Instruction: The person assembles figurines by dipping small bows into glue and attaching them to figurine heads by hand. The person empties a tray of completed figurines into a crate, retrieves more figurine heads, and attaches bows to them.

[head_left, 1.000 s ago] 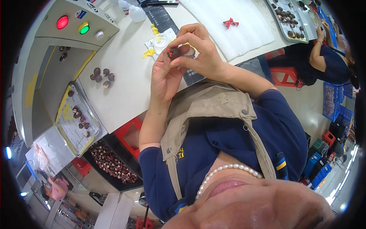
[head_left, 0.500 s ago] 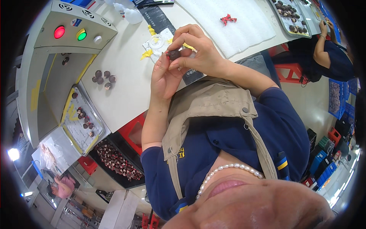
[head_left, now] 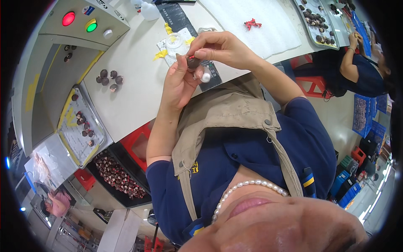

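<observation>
My left hand (head_left: 179, 86) grips a dark brown ball-shaped piece (head_left: 193, 63) between thumb and fingers, above the table's front edge. On top of the ball shows a small red piece (head_left: 192, 57). My right hand (head_left: 220, 48) comes in from the right, its thumb and index finger pinched at that red piece. By the left fingertips, under the ball, is a small white rounded thing (head_left: 205, 77) whose kind I cannot make out. Just beyond my hands a clear round dish (head_left: 173, 41) sits on a white sheet held with yellow tape.
Several dark balls (head_left: 104, 77) lie on the table at the left, beside a grey machine (head_left: 84, 38) with lit buttons. Below it rests a metal tray (head_left: 82, 143) of similar balls. Red pieces (head_left: 252, 24) lie on a white pad (head_left: 277, 42). Another tray (head_left: 315, 21) stands far right, near a co-worker.
The ball has turned in my left fingers, and the white rounded thing now shows beneath it. My right fingers have shifted from the ball's side to the red piece on top.
</observation>
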{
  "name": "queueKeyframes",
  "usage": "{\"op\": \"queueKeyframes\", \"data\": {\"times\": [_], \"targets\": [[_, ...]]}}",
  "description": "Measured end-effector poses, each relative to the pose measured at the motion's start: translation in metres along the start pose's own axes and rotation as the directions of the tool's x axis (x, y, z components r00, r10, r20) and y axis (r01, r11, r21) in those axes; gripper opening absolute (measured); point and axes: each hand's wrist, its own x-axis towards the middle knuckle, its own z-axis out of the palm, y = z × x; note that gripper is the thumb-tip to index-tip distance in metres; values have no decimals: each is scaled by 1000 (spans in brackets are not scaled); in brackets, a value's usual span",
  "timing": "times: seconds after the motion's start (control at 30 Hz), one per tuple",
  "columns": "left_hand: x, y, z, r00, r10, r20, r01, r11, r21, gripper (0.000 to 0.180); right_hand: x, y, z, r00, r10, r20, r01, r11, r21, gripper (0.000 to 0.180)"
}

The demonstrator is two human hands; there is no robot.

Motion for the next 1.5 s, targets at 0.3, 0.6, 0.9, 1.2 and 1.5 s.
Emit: {"op": "queueKeyframes", "data": {"times": [0.3, 0.6, 0.9, 1.2, 1.5], "targets": [[-7, 0, -3, 993, -98, -70, 91, 992, -91, 47, -5, 8, 20, 991, 96, -92, -90, 994, 68, 15], [-7, -2, -6, 993, -120, -18, 117, 987, -111, 44, -3, 9, 23, 989, 131, -66, -122, 985, 121, 17], [-5, 0, -1, 994, -111, -22, 105, 979, -174, 43, -5, 9, 30, 980, 55, -192, -20, 983, 183, 17], [-10, 1, 4, 995, -97, -9, 91, 959, -270, 41, -3, 0, 23, 953, -280, -114, 219, 900, -377, 12], [-19, 6, 11, 997, -62, -37, 47, 948, -316, 37, -5, -9, 32, 969, -128, -210, 96, 983, -157, 9]]}}
